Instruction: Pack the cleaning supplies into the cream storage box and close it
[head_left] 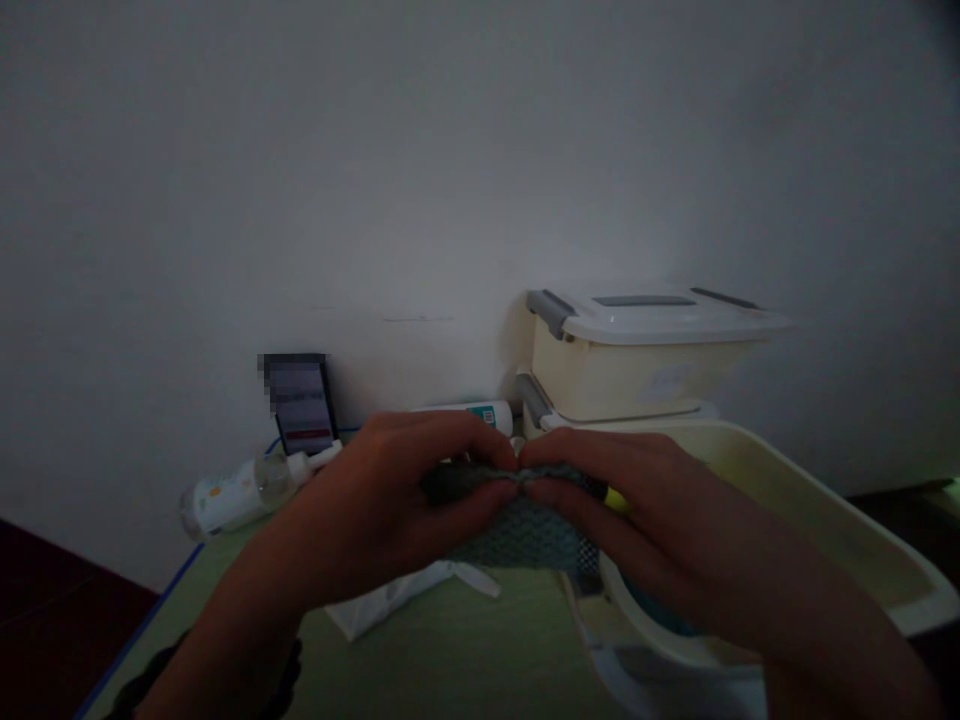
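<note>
Both my hands meet in the middle of the view and pinch the top edge of a grey-green knitted cloth [525, 535]. My left hand [390, 500] grips its left part with fingers curled over the edge. My right hand [637, 510] grips its right part, thumb and fingers pressed together. A small yellow-green bit [616, 499] shows under my right fingers. The cloth hangs down over the green table [420, 660], beside a cream tub [825, 530].
Two stacked cream storage boxes with grey-latched lids [645, 350] stand against the white wall. A phone [301, 400] leans on the wall at left, with a clear bottle [240, 490] lying near it and a white tube [472, 412] behind my hands. White crumpled plastic [397, 595] lies on the table.
</note>
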